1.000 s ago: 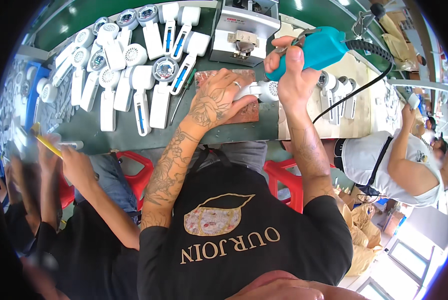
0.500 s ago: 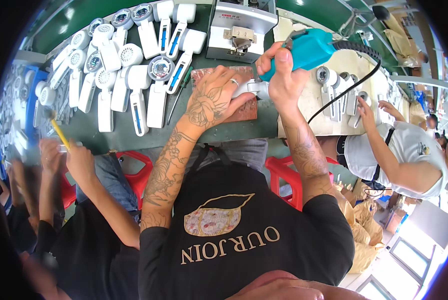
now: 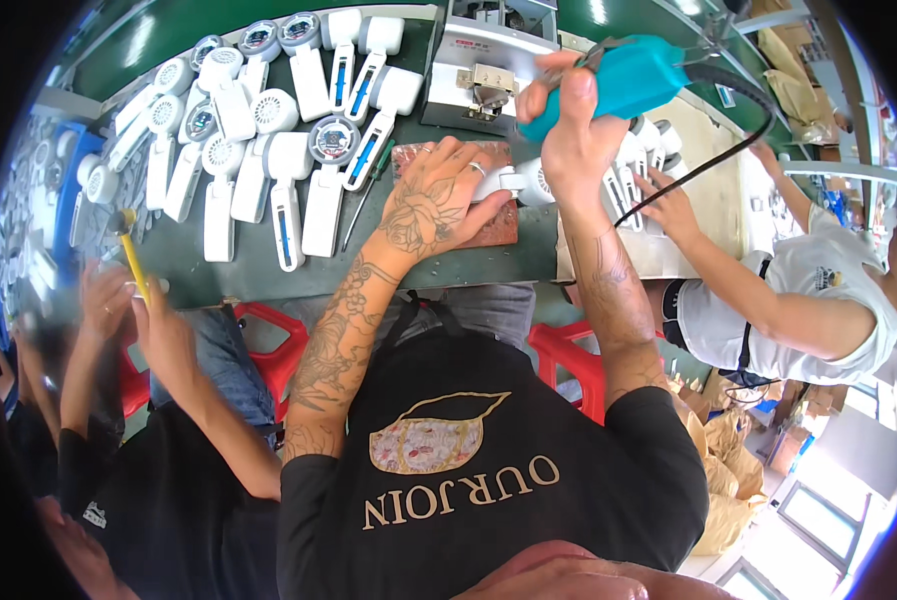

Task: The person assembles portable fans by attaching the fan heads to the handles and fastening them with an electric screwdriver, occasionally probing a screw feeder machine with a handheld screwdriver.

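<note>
My left hand (image 3: 433, 195) is closed over a white handheld fan (image 3: 534, 183), pressing it on a reddish, worn pad (image 3: 493, 229). The fan lies sideways; its hinge and round head stick out past my fingers to the right, while its handle is mostly hidden. My right hand (image 3: 580, 135) grips a teal corded electric screwdriver (image 3: 623, 80), raised above the bench just up and right of the fan. My hand hides part of its front end, and a black cord loops away from its back.
Several white handheld fans (image 3: 288, 155) crowd the bench at left, a thin screwdriver (image 3: 365, 200) beside them. A grey metal machine (image 3: 488, 75) stands at the back. At left a person holds a yellow-handled hammer (image 3: 133, 255); at right another person's hand (image 3: 668, 210) reaches among more fans.
The electric screwdriver has shifted slightly in my right hand; my left hand stays on the fan. The person at right has reached further left toward the fans there. The hammer at left has moved.
</note>
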The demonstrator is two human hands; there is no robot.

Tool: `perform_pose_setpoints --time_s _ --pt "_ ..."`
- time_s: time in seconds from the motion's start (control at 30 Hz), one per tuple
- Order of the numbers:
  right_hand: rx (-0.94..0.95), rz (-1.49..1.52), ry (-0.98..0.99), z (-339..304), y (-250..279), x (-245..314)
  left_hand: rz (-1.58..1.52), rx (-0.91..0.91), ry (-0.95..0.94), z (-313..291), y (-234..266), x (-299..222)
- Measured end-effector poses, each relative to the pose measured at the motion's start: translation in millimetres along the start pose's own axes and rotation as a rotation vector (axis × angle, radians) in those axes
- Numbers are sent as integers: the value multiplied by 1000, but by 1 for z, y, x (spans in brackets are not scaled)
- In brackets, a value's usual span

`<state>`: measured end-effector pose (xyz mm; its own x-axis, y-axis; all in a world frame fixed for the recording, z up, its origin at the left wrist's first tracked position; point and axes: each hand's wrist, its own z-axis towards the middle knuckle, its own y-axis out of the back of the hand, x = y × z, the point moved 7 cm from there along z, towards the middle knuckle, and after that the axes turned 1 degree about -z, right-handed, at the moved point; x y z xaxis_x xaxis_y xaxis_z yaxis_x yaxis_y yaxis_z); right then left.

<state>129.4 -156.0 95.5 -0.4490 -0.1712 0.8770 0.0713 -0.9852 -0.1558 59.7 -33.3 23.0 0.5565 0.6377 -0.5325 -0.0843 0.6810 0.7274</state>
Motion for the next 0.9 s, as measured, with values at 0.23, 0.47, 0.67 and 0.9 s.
perform_pose_setpoints --time_s 0.23,0.47,0.67,0.9 --pt "103 -87 169 31 -31 -23 -77 30 79 -4 3 1" --pt "78 -149 -10 18 -27 -15 -74 -3 58 -3 5 2" --pt "20 -81 -100 -21 14 17 -75 19 28 -1 2 2" --pt "11 -64 -140 -46 26 12 -88 19 21 1 5 -2"
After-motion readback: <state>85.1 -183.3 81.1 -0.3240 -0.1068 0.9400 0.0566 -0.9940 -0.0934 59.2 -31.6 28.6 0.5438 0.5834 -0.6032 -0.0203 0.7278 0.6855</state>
